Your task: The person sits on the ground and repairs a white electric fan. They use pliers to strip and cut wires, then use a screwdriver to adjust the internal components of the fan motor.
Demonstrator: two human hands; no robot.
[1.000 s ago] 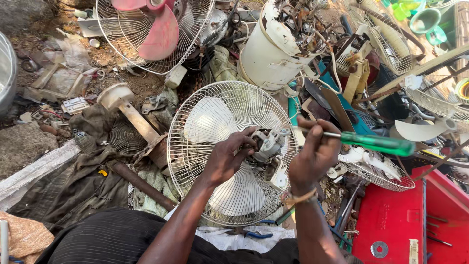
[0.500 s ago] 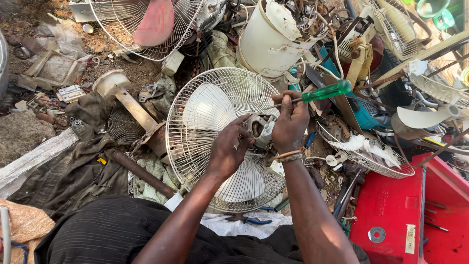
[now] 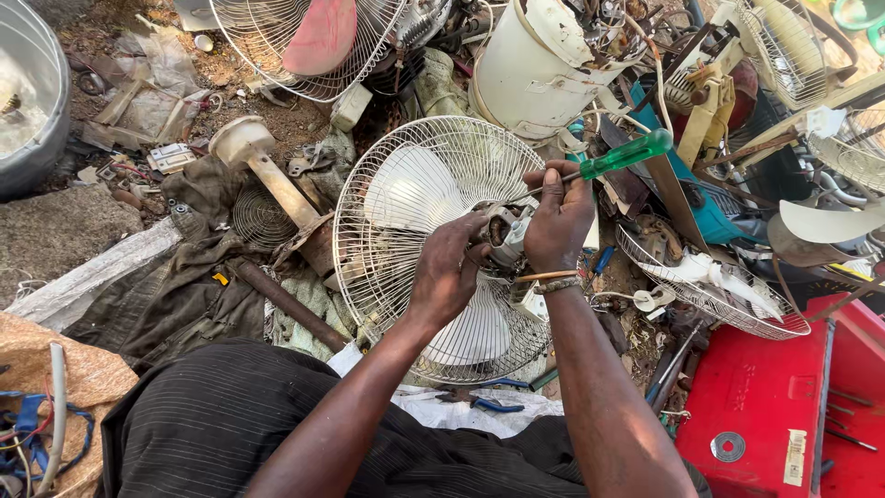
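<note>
While the left hand point(image 3: 449, 277) grips the grey metal fan motor point(image 3: 504, 232) at the white wire fan guard point(image 3: 406, 240), the right hand point(image 3: 559, 221) clasps the green-handled screwdriver point(image 3: 625, 155).

White barcode label point(image 3: 795, 457) on the red box point(image 3: 756, 406), lower right.

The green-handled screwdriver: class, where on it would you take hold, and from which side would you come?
Grip the screwdriver by its thick green handle, which juts up and to the right, free of the fan guard. Come from the right, since its thin shaft runs down-left under the right hand toward the motor, which the left hand steadies.
</note>
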